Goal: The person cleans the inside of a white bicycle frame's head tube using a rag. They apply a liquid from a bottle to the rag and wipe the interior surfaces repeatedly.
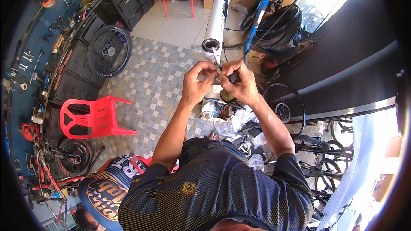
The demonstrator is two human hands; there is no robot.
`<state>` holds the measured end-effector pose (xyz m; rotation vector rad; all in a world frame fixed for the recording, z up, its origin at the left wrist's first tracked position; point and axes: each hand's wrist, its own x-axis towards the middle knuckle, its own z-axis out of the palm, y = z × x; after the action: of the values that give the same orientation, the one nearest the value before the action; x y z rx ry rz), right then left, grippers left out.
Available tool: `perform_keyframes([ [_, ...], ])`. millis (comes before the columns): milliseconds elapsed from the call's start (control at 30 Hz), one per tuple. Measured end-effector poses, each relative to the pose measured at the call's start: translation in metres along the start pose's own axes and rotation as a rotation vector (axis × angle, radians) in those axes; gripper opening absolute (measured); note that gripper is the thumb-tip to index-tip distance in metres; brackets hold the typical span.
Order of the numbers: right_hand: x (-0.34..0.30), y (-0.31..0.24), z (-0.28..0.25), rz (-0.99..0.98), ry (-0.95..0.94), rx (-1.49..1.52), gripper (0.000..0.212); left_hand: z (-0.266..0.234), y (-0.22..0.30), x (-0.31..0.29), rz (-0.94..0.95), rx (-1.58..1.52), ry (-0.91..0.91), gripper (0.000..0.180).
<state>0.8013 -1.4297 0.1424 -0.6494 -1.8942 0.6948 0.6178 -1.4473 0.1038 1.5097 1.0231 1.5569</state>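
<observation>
In the head view, the left hand [197, 83] has its thumb and index fingers bent toward each other, their tips pinched on a small part [218, 70]. The right hand [242, 82] meets it there, thumb and forefinger close together at the same piece, the others curled near a dark, rounded item [234, 77]; whether they grip that, I cannot tell. The small part sits between the two hands, just below the round open end of a white bicycle frame [213, 30]; its exact shape is too small to make out.

The frame is a smooth, glossy tube with a dark ring in its mouth. Beneath spreads a floor [150, 72] of small grey and beige squares. A red slatted chair [96, 117] and a knobbly-tyred wheel [109, 51] stand leftward.
</observation>
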Motion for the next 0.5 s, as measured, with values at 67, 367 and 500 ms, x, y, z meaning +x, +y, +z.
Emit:
perform_keyframes([
  [67, -0.002, 0.003, -0.001, 0.008, 0.027, -0.021, 0.037, -0.005, 0.001, 0.003, 0.016, 0.045, -0.038, 0.02],
  [367, -0.008, 0.016, 0.021, 0.22, 0.116, 0.121, 0.032, 0.018, -0.009, -0.006, -0.118, -0.326, 0.223, 0.013],
  [500, -0.002, 0.0, 0.02, 0.339, 0.092, 0.111, 0.036, 0.02, -0.011, -0.008, -0.134, -0.394, 0.282, 0.015],
])
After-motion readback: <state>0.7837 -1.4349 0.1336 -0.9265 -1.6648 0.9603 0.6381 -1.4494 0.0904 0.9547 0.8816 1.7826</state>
